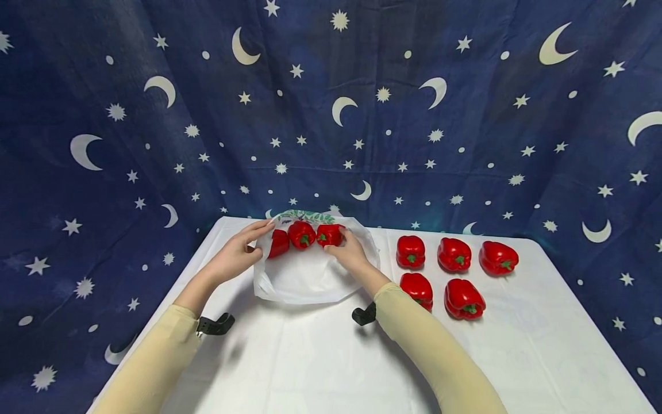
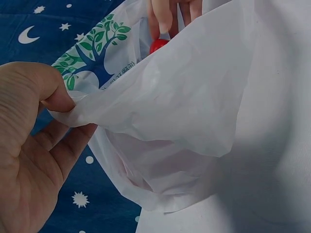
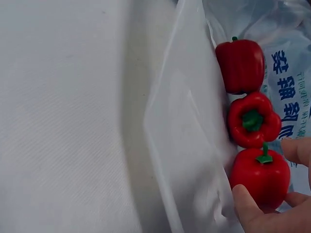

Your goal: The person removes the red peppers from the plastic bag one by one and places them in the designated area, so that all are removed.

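Note:
A white plastic bag (image 1: 305, 282) with a green leaf print lies with its mouth spread wide. My left hand (image 1: 240, 250) pinches the bag's rim between thumb and fingers, seen closely in the left wrist view. Inside the bag, my right hand (image 1: 351, 251) has its thumb and fingers around a red bell pepper (image 3: 262, 179) with a green stem. Beside that one in the bag sit a middle bell pepper (image 3: 253, 120), stem facing the camera, and another bell pepper (image 3: 240, 65) at the bag's left side. In the head view the bag's edge partly covers the leftmost one.
To the right of the bag, several red bell peppers (image 1: 455, 255) stand on the white-covered table (image 1: 310, 356) in two rows. My right forearm partly hides one front-row bell pepper (image 1: 417, 289). Behind the table hangs a dark blue curtain (image 1: 383, 126) with moons and stars.

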A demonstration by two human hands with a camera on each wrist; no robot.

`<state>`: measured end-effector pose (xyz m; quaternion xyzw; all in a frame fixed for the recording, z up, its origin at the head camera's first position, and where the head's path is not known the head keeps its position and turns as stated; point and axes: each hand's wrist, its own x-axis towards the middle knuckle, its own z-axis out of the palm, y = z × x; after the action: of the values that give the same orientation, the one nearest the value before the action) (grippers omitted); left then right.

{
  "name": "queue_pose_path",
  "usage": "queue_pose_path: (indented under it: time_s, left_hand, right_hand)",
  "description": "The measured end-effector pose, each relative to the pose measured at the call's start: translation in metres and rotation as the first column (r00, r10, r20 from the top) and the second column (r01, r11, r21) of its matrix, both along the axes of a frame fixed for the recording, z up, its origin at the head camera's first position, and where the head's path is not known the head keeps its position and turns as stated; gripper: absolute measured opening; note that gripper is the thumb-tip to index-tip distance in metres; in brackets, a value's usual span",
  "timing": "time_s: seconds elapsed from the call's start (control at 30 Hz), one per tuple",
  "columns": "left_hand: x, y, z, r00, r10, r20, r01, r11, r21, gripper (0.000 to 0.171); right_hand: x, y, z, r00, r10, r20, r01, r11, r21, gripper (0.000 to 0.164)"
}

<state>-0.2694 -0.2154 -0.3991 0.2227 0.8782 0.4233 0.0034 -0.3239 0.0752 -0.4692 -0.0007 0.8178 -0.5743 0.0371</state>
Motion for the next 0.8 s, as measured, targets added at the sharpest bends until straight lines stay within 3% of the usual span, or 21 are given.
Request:
queue_pose_path:
  time_s: [0.17, 0.27, 0.53, 0.67, 0.8]
  left_hand:
    - [-0.001, -0.002, -0.001, 1.000, -0.006, -0.001, 0.006, 1.000, 0.012, 0.066]
    - [-0.001, -0.003, -0.002, 1.000, -0.013, -0.011, 0.013, 1.000, 0.010, 0.067]
    - [-0.001, -0.002, -0.003, 1.000, -0.010, -0.013, 0.010, 1.000, 0.002, 0.066]
    - [-0.003, -0.003, -0.004, 1.000, -0.009, -0.015, 0.009, 1.000, -0.003, 0.067]
    - [-0.004, -0.003, -0.004, 1.000, -0.008, -0.011, 0.008, 1.000, -0.007, 0.067]
  right_hand:
    - [-0.009, -0.010, -0.005, 0.997, -0.067, -0.029, 0.067, 0.998, -0.004, 0.076]
    - [-0.015, -0.014, -0.009, 0.994, -0.083, -0.068, 0.087, 0.995, 0.056, 0.074]
    - [-0.025, -0.019, -0.014, 0.987, -0.079, -0.140, 0.118, 0.949, 0.291, 0.068]
    - [-0.026, -0.017, -0.012, 0.988, -0.076, -0.134, 0.117, 0.938, 0.327, 0.063]
    - [-0.025, -0.013, -0.010, 0.992, -0.044, -0.117, 0.079, 0.947, 0.312, 0.061]
